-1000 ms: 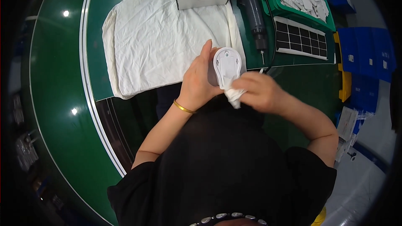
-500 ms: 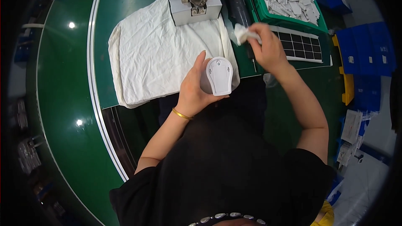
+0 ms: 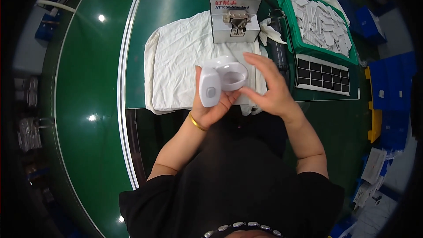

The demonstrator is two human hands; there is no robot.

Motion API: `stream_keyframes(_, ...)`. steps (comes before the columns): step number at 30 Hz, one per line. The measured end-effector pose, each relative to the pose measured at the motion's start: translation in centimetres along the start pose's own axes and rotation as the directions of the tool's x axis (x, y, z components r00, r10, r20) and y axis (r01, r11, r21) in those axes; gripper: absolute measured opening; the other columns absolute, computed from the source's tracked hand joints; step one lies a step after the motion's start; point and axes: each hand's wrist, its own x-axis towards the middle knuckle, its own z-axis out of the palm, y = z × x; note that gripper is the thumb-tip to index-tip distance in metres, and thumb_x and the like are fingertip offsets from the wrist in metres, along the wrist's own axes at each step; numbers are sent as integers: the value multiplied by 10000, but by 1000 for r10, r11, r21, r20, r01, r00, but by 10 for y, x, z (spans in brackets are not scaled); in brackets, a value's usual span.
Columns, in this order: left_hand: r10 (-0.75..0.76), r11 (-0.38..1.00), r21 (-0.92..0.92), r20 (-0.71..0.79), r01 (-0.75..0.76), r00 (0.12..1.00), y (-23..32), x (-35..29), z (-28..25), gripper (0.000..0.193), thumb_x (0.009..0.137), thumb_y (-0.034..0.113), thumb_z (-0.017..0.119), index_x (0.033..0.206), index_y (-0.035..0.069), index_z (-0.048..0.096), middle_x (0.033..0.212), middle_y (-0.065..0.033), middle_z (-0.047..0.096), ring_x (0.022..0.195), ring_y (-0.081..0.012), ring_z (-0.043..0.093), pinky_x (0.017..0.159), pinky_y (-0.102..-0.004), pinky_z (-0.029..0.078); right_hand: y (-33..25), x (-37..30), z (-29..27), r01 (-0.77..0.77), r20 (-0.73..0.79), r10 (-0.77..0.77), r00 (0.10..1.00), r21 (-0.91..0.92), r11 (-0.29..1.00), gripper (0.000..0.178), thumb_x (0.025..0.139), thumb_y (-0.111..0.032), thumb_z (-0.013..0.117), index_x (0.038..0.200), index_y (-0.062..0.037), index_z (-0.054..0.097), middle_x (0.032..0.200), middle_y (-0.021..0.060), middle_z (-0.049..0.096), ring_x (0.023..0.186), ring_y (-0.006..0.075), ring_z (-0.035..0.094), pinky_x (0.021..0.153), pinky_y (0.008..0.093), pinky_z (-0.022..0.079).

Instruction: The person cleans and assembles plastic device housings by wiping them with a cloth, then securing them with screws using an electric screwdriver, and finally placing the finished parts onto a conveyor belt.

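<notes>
My left hand [image 3: 210,113] holds a glossy white plastic object [image 3: 209,89] from below, over the near part of the white cloth pad. Rounded at one end, the object carries a grey square button on its face, and an oval bowl-like ring with a hollow opens at its right; its shape resembles a miniature toilet. Beside that ring, my right hand [image 3: 273,90] stands with thumb and fingers spread and nothing between them. Its thumb tip is close to the ring; whether they touch I cannot tell. A crumpled white wiping cloth [image 3: 269,31] lies next to the machine, over a dark cylindrical tool.
A white-grey bench machine [image 3: 234,17] with a metal fixture stands at the far edge of the folded white cloth pad [image 3: 169,61]. A green crate [image 3: 297,44] of white plastic parts sits at the right, with a black-and-white gridded sheet [image 3: 324,77] before it. Blue bins [image 3: 390,61] line the right side.
My right hand has let go of the white wiping cloth and come in beside the white object. The object has been turned in my left hand, showing its button and hollow ring.
</notes>
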Motion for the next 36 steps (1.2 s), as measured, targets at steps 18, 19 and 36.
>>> stream_keyframes(18, 299, 3, 997, 78, -83, 951, 90, -13, 45, 556, 781, 35, 800, 1286, 20, 569, 1047, 22, 657, 892, -62, 587, 751, -240, 474, 18, 41, 39, -139, 77, 133, 988, 84, 987, 810, 638, -257, 899, 1327, -13, 550, 1121, 156, 618, 998, 266, 620, 860, 338, 507)
stream_keyframes(19, 310, -8, 995, 96, -98, 946, 105, -7, 42, 556, 781, 35, 800, 1286, 20, 569, 1047, 22, 657, 892, -62, 587, 751, -240, 474, 19, 45, 39, -175, 83, 168, 982, 87, 981, 839, 644, -281, 906, 1348, -14, 535, 1117, 154, 618, 996, 260, 617, 860, 334, 505)
stream_keyframes(36, 932, -215, 975, 185, 64, 311, 387, 334, -26, 874, 651, 135, 854, 1382, 17, 389, 1228, -168, 605, 1065, -271, 644, 927, -368, 511, 38, 64, 5, -277, 83, 271, 959, 72, 958, 409, 714, -56, 805, 1098, -4, 673, 978, 122, 709, 880, 250, 675, 792, 328, 531)
